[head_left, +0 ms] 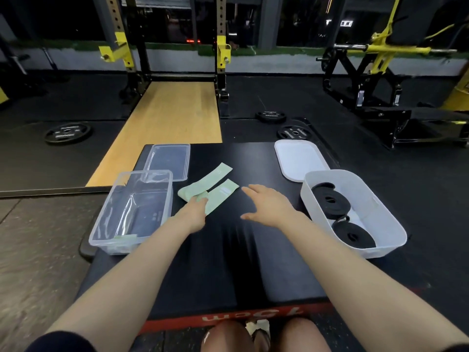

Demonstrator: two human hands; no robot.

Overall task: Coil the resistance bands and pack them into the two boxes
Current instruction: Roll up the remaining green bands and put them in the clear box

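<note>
A flat, pale green fabric resistance band (210, 189) is pinched by the left hand (194, 212) on a black padded platform (228, 262), beside a clear plastic box (132, 212). The right hand (266, 207) is held flat, fingers apart. Two coiled black rubber bands (340, 217) are seen in a white translucent tub (380, 224).

two boxes (132, 212), two lids (299, 158), three bands (215, 184).

- Bare desk (228, 240) lies open between clear box (132, 212) and white box (355, 212).
- Green band (210, 189) lies just right of the clear box.
</note>
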